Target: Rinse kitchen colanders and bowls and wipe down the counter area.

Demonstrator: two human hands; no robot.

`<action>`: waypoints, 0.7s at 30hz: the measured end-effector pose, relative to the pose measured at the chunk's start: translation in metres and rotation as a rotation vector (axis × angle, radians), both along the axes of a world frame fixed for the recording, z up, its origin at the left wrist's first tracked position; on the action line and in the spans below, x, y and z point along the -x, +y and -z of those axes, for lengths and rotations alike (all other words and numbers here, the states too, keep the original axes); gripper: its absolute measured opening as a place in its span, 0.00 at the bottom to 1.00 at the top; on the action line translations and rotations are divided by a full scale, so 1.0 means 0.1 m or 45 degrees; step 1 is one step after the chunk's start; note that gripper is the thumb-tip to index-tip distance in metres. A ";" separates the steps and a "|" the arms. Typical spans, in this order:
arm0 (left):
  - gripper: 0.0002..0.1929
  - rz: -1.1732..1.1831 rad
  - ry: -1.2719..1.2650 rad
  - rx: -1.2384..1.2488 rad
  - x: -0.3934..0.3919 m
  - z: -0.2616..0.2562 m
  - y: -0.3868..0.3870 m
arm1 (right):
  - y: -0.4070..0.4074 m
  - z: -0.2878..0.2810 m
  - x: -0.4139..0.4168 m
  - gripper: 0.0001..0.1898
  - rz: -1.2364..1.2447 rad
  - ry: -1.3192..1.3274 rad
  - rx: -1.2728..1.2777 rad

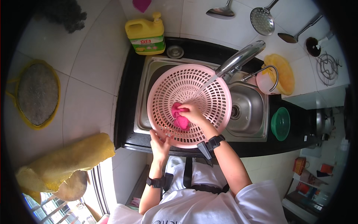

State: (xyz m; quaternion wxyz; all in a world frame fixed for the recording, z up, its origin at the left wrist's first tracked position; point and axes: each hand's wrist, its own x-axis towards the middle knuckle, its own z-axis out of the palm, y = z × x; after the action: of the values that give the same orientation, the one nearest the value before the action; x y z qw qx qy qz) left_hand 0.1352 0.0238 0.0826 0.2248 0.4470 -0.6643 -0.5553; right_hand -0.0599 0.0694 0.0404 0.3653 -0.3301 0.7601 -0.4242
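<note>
A round pink plastic colander (221, 98) rests over the left basin of a stainless steel double sink (144, 123). My right hand (193, 113) is inside it, closed on a bunched bright pink cloth (181, 121) pressed against the slotted wall. At the colander's near left rim, my left hand (160, 142) grips the edge, thumb and fingers on either side. From the chrome faucet (240, 58), a stream of water runs into the colander near my right hand. The basin beneath is mostly hidden.
A yellow detergent jug (146, 36) and a sink strainer (175, 52) stand behind the sink. Right of it are a small curved tap (263, 71), a pink container with a yellow cover (279, 75) and a green bowl (280, 123). A skimmer (263, 21) and ladles hang on the tiled wall.
</note>
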 end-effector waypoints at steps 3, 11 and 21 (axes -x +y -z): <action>0.16 -0.033 0.028 -0.015 -0.08 0.12 -0.03 | 0.12 0.01 0.06 0.16 0.172 -0.304 0.055; 0.18 0.038 -0.137 0.139 -0.04 0.06 -0.03 | -0.21 -0.19 -0.29 0.14 0.046 0.416 0.101; 0.18 0.101 -0.123 0.197 0.03 -0.08 -0.01 | -0.43 -0.20 -0.47 0.13 0.052 0.759 0.067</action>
State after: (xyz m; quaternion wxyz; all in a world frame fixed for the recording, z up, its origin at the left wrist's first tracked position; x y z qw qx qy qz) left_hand 0.1323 0.0231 0.0911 0.2042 0.4281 -0.7323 -0.4886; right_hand -0.0124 0.0266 0.0602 0.1085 -0.4341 0.8290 -0.3354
